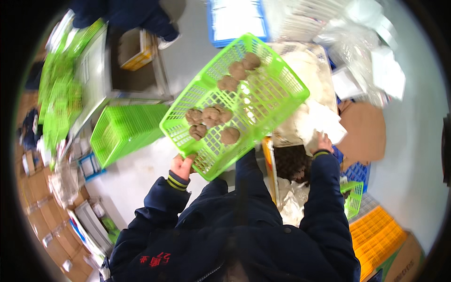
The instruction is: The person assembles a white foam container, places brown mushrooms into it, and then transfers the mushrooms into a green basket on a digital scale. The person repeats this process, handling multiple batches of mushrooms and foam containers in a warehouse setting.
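Observation:
My left hand (182, 166) grips the near left corner of a bright green plastic basket (273, 121), thumb over the rim. The basket is tilted and holds several round brown lumps (211, 115), apparently mushrooms, spread in two loose groups. To the right, my right hand (322, 142) is at a white sheet (326, 121), with its fingers closed on the near edge. Beneath the sheet is a wide crate with a cream-coloured liner (297, 67); the basket covers part of it. Dark brown crinkled pieces (290, 164) lie in an open carton below my right forearm.
Nested green baskets (130, 130) stand at left, near a metal-framed table (93, 67). A person (119, 14) stands at upper left. Blue crate (211, 31) and clear plastic bags (352, 46) lie beyond. Orange crates (377, 239) stand at lower right, cardboard boxes (53, 218) at far left.

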Available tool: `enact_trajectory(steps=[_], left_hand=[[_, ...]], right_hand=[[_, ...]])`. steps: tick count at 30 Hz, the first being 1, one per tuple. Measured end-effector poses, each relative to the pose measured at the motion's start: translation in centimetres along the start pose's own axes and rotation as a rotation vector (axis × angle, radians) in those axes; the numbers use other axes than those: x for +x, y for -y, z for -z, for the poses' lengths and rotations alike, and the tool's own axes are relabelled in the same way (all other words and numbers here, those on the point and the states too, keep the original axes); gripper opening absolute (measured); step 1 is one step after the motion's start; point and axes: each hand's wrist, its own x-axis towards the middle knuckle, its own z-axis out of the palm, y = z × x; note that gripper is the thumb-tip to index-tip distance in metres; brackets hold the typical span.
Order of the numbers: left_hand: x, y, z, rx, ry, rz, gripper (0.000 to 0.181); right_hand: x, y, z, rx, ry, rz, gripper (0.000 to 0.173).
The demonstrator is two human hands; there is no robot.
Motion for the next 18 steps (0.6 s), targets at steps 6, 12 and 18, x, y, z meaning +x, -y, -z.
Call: enact_trajectory(steps=[6, 12, 18], left_hand=[[-14.6, 3.1, 21.7, 0.122, -0.134, -0.194, 0.026], [-28.2, 9.4, 42.5, -0.037, -0.344, -0.354, 0.024], [-36.8, 8.1, 42.6, -0.194, -0.687, -0.387, 0.018]], right_hand=[[-17.0, 22.0, 4.8, 1.083, -0.088, 0.578, 0.063], [-45.1, 46.9, 8.7, 1.408, 0.603, 0.982, 0.084], [-50.8, 57.6, 10.3, 1.046, 0.650, 0.930, 0.070]])
